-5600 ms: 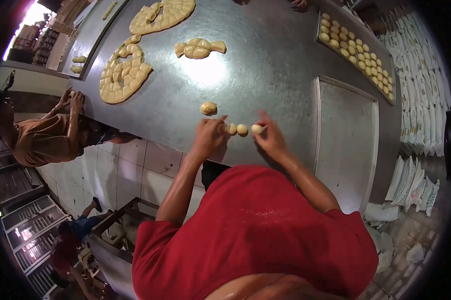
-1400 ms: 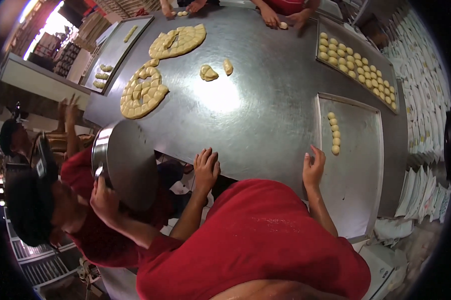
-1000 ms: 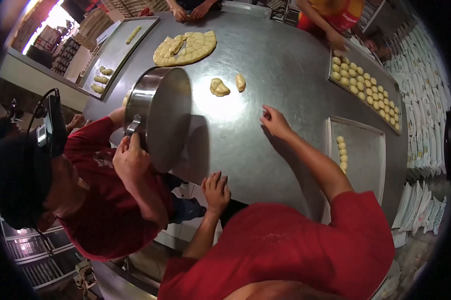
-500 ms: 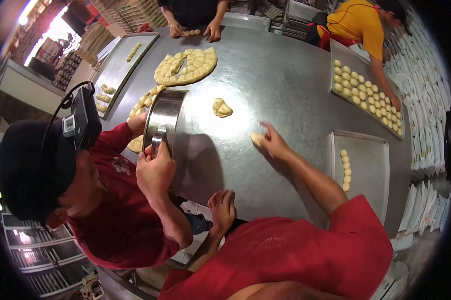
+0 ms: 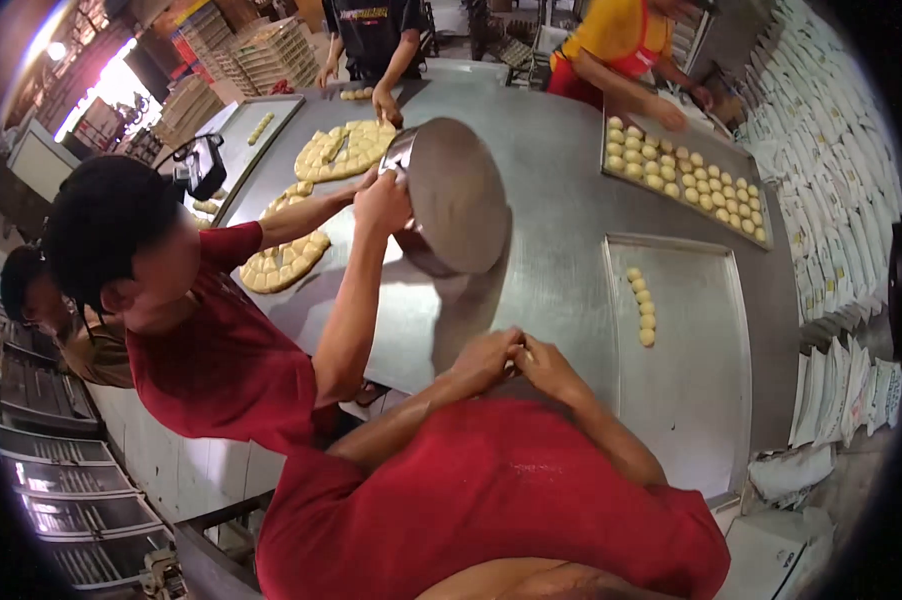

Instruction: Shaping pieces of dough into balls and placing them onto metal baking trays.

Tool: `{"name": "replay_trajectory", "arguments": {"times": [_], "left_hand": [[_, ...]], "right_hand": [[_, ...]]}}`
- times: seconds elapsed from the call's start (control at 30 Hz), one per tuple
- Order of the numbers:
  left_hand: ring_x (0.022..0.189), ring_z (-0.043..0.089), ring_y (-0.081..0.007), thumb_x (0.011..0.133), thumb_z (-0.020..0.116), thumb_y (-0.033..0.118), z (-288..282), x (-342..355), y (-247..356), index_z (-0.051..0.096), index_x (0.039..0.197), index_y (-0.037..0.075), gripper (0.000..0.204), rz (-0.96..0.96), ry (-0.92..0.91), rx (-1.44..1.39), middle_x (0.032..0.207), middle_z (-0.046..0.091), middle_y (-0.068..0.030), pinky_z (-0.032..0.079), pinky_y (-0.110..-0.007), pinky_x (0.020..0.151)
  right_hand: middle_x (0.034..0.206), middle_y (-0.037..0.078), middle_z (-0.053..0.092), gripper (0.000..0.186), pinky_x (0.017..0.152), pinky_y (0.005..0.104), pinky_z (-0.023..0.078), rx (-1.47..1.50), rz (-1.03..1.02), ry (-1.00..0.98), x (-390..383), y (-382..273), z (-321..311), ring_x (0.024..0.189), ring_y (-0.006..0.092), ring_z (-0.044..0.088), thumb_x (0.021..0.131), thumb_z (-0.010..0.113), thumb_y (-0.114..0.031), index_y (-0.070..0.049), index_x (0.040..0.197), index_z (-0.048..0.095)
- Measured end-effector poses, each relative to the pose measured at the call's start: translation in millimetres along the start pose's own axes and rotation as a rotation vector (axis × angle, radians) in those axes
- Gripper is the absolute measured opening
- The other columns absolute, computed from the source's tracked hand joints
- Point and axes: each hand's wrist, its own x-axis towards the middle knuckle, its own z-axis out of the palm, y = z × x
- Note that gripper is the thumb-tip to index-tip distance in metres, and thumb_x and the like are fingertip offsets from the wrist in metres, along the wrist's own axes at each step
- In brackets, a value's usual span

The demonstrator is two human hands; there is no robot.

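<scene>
My left hand [image 5: 486,360] and my right hand [image 5: 551,372] meet in front of my chest, over the near edge of the steel table [image 5: 561,290]. Their fingers are closed and touch at the tips. Whatever lies between them is too small or hidden to make out. Just beyond my hands, a co-worker in red on my left grips a large round metal pan [image 5: 461,195] by its side, tilted above the table. To the right of my hands a shallow metal tray [image 5: 696,400] holds a short row of dough balls [image 5: 642,305].
Two discs of divided dough [image 5: 349,150] [image 5: 283,262] lie at the left. Beyond them a person in black stands by a few dough balls [image 5: 356,94]. At far right, someone in yellow reaches over a tray of dough balls [image 5: 686,175]. Stacked white sacks [image 5: 831,190] line the right side.
My right hand has drawn back from the table, where it held a dough lump, to meet my raised left hand. The co-worker's pan has moved right, over where a dough lump lay.
</scene>
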Motion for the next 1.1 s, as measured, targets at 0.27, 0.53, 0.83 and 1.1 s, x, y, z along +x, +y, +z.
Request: {"name": "replay_trajectory", "arguments": {"times": [0.27, 0.53, 0.83, 1.1], "left_hand": [[0.083, 0.061, -0.0334, 0.088, 0.072, 0.027, -4, -23, 27, 0.058, 0.087, 0.009, 0.023, 0.354, 0.081, 0.174, 0.081, 0.06, -0.0128, 0.048, -0.047, 0.075], [0.09, 0.058, -0.0385, 0.09, 0.068, 0.021, -40, -126, -115, 0.059, 0.104, 0.007, 0.022, 0.05, 0.4, 0.585, 0.094, 0.058, -0.0208, 0.045, -0.049, 0.078], [0.108, 0.058, -0.0446, 0.093, 0.062, 0.015, 9, -86, -97, 0.061, 0.111, 0.0, 0.024, -0.152, 0.273, 0.333, 0.105, 0.063, -0.0239, 0.044, -0.049, 0.096], [0.101, 0.057, -0.0425, 0.091, 0.066, 0.018, -13, -119, -161, 0.061, 0.118, 0.005, 0.031, -0.266, 0.111, 0.369, 0.11, 0.062, -0.0243, 0.043, -0.056, 0.083]], "right_hand": [[0.087, 0.004, 0.064, 0.052, 0.063, 0.026, 0.046, 0.327, 0.218, -0.227, -42, 16, -21, 0.065, 0.0129, 0.053, 0.103, 0.061, -0.044, 0.007, 0.111, 0.07], [0.116, 0.013, 0.061, 0.043, 0.092, 0.0417, 0.044, -0.935, -0.359, 0.35, -58, 68, -42, 0.102, 0.0263, 0.056, 0.096, 0.066, -0.03, -0.006, 0.133, 0.064], [0.114, 0.016, 0.065, 0.054, 0.092, 0.0522, 0.042, -0.681, -0.469, 0.427, 15, 111, 12, 0.103, 0.0336, 0.059, 0.097, 0.06, -0.025, -0.017, 0.15, 0.051], [0.084, 0.017, 0.06, 0.023, 0.079, 0.0527, 0.044, -1.022, -0.582, 0.679, 34, 121, -50, 0.087, 0.0414, 0.057, 0.084, 0.064, -0.013, -0.01, 0.104, 0.072]]}}
